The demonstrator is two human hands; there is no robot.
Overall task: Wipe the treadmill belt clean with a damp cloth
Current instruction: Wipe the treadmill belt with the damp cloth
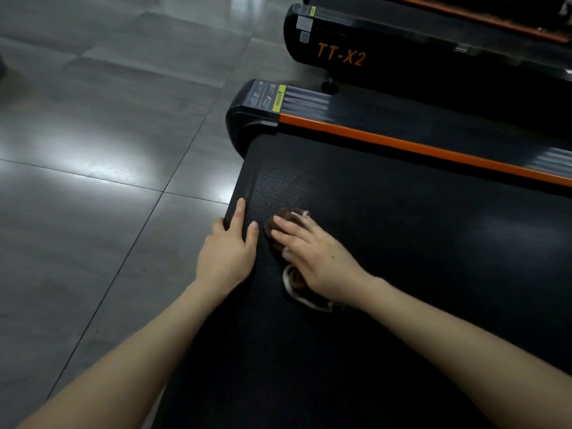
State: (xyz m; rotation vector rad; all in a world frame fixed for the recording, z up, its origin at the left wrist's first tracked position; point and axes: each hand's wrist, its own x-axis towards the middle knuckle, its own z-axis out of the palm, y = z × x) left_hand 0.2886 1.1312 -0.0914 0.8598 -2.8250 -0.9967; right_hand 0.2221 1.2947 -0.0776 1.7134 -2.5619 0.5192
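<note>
Mid-wipe, down at the tail end of the treadmill belt point(402, 243)

My right hand point(312, 261) presses the cloth point(283, 219) flat under straight, unclenched fingers, and it pokes out past my fingertips. My left hand point(227, 255) lies relaxed just beside it, bracing on the belt's end edge and holding nothing. Next move, I reckon: sweep the cloth away toward the orange rail point(402, 144) with steady pressure.

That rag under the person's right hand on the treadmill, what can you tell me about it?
The cloth is a small dark brown rag with whitish edging, soft and crumpled. It lies on the black textured treadmill belt near its end. The right hand presses on its middle with straight fingers, so only a bunch ahead of the fingertips and a loop by the wrist show. Dampness cannot be told. The left hand rests beside it, apart.
</note>
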